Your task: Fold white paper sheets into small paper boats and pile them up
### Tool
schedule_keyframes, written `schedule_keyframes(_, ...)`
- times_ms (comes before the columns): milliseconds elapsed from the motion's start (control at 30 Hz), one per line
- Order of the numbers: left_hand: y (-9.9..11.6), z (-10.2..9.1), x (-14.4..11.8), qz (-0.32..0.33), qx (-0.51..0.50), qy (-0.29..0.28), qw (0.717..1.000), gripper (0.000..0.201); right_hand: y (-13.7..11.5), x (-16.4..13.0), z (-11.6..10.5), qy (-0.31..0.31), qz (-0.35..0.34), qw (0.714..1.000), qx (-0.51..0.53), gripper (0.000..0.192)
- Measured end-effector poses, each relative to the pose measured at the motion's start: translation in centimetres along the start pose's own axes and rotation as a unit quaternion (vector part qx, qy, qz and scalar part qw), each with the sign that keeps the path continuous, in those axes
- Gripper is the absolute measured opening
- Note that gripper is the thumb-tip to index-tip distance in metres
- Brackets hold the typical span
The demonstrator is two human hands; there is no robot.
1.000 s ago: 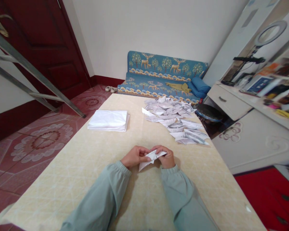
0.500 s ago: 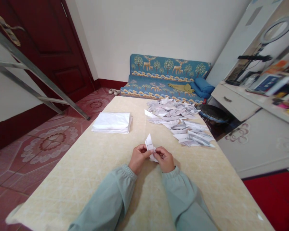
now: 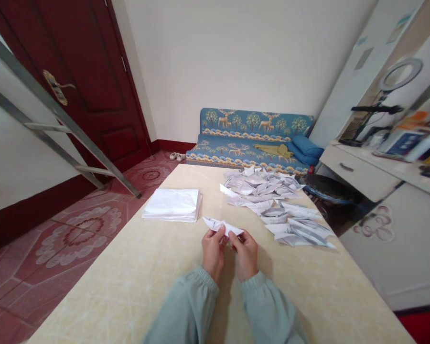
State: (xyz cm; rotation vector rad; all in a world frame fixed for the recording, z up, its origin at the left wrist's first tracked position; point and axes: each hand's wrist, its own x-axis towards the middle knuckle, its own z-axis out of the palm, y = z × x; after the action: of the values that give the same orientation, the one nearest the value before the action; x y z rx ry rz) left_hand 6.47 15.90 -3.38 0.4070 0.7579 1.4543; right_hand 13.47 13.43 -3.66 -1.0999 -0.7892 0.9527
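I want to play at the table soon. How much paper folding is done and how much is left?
A big pile of folded papers already lies on the table. The left hand and right hand hold one folded paper between them. A stack of flat white sheets sits unfolded, so plenty looks left.

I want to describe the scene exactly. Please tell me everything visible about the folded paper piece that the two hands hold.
The folded paper piece is white, thin paper with faint grey marks, creased into a long shape with pointed ends, somewhat boat-like. It lies roughly level, just above the beige table, in front of the person. The left hand and the right hand pinch it from below with their fingertips. Nothing else touches it.
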Motion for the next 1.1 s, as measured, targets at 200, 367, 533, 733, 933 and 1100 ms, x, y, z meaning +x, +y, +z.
schedule_keyframes(200,-1.3,2.5,2.5,0.025,-0.028,0.016,0.999,0.032,0.4,2.7,1.9,0.031,-0.001,0.999,0.016,0.032)
schedule_keyframes(367,-2.3,2.2,2.9,0.012,-0.010,-0.014,1.000,0.030,2.4,4.1,0.6,0.075,-0.014,0.997,0.016,0.026)
schedule_keyframes(533,-1.2,1.3,3.6,0.037,0.109,-0.050,0.992,0.026,2.1,4.8,-0.7,0.083,-0.029,0.996,-0.012,0.026)
schedule_keyframes(733,-0.8,1.0,4.1,0.075,0.217,-0.039,0.972,0.022,1.7,5.1,-1.5,0.103,-0.034,0.994,-0.015,0.026)
schedule_keyframes(933,-0.8,1.1,3.7,0.067,0.275,-0.015,0.959,0.030,1.9,5.0,-1.7,0.137,-0.013,0.990,-0.024,0.039)
schedule_keyframes(1100,-0.5,1.1,3.3,0.098,0.331,-0.011,0.938,0.037,0.9,5.0,-1.6,0.157,-0.004,0.986,-0.050,0.047)
